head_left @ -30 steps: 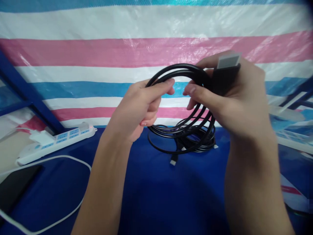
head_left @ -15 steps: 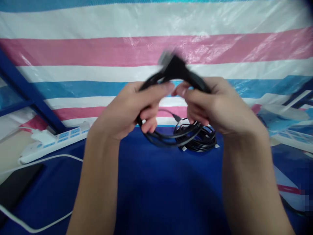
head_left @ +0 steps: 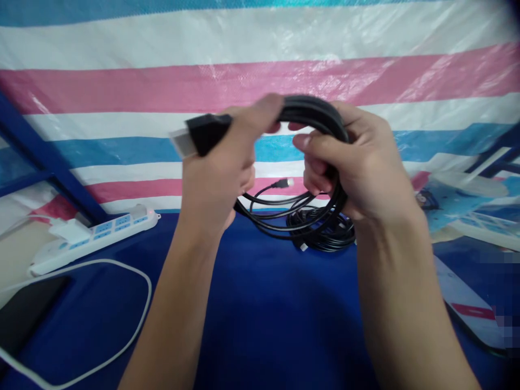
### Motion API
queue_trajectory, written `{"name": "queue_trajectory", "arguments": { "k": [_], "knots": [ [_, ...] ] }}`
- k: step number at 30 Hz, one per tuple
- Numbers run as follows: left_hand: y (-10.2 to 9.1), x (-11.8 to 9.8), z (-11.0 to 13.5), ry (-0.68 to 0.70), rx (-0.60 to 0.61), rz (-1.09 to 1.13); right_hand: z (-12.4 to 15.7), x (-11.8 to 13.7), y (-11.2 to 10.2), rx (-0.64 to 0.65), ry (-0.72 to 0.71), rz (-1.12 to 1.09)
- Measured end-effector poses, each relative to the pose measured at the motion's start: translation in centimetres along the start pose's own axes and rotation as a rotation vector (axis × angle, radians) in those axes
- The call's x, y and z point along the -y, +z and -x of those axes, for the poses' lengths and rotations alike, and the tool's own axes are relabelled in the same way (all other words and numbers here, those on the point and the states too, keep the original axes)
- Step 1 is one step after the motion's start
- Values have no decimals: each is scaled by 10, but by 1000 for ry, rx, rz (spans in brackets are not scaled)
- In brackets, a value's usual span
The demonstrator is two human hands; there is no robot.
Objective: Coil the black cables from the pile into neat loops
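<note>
A coiled black cable (head_left: 314, 112) hangs in the air between my hands, its loops bunched into a ring. My left hand (head_left: 227, 157) is closed round the left side of the coil; a black plug (head_left: 207, 132) with a pale, blurred tip sticks out left past that hand. On the other side, my right hand (head_left: 349, 154) wraps the coil with thumb and fingers. The cable's other end, a small black connector (head_left: 282, 183) with a light tip, dangles inside the ring. Behind and below, a second coil of black cable (head_left: 333, 235) lies on the blue table.
To the left are a white power strip (head_left: 101, 233) with a plugged-in adapter, a white cord (head_left: 148, 292) and a dark flat object (head_left: 36, 303). On the right lie a flat device (head_left: 467, 303) and a light-blue bag (head_left: 450, 200). A striped sheet (head_left: 162, 86) hangs behind.
The plug has swung from the top middle of the ring to the left, beyond my left hand. The top of the coil now passes between both hands, and the dangling connector has turned to point right.
</note>
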State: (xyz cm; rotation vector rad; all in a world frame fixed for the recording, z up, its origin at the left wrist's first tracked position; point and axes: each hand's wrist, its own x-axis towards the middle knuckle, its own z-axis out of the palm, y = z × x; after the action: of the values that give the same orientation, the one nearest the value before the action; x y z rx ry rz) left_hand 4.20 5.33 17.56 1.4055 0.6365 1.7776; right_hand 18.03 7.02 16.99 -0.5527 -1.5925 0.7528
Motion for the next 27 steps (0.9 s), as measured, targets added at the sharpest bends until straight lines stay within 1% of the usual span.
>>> {"name": "queue_trajectory", "arguments": {
  "k": [1, 3, 4, 5, 6, 7, 9, 10, 11, 13, 14, 16, 17, 18, 19, 20, 21, 23, 24, 25, 27],
  "knots": [
    [0, 1, -1, 4, -66, 42, -1, -1, 1, -17, 27, -101],
    [0, 2, -3, 29, -148, 107, -3, 0, 3, -21, 78, -226],
    [0, 3, -3, 35, -144, 124, -3, 1, 3, -22, 103, -239],
    [-3, 3, -4, 24, -101, 140, -3, 3, 2, -25, 128, -229],
    [-7, 3, -4, 2, -14, 155, -3, 4, 0, -32, 153, -216],
    [-13, 4, -5, -26, 114, 162, -2, 6, -3, -37, 176, -201],
    [-30, 8, -8, -80, 460, 163, 0, 9, -13, -17, 202, -166],
    [-40, 11, -10, -102, 650, 144, 1, 10, -18, 17, 201, -153],
    [-51, 16, -12, -101, 812, 159, 3, 11, -24, 64, 193, -130],
    [-66, 26, -16, -146, 1007, 235, 6, 12, -32, 155, 157, -40],
    [-69, 30, -17, -161, 1066, 290, 7, 13, -35, 187, 133, 33],
    [-68, 36, -17, -219, 1102, 357, 7, 13, -36, 253, 100, 229],
    [-63, 37, -16, -259, 1083, 338, 6, 13, -35, 283, 94, 337],
    [-56, 36, -14, -318, 1051, 258, 5, 12, -32, 312, 95, 437],
    [-48, 34, -12, -369, 991, 140, 4, 11, -29, 335, 106, 519],
    [-41, 30, -10, -393, 901, 10, 3, 10, -25, 343, 120, 572],
    [-34, 26, -8, -383, 783, -97, 2, 9, -21, 331, 130, 599],
    [-23, 17, -5, -297, 516, -204, 1, 7, -14, 282, 137, 569],
    [-20, 13, -5, -250, 406, -209, 1, 6, -10, 253, 125, 523],
    [-18, 10, -5, -209, 318, -191, 1, 5, -7, 218, 108, 457],
    [-17, 4, -6, -147, 188, -112, 1, 3, -3, 150, 78, 277]
  ]
}}
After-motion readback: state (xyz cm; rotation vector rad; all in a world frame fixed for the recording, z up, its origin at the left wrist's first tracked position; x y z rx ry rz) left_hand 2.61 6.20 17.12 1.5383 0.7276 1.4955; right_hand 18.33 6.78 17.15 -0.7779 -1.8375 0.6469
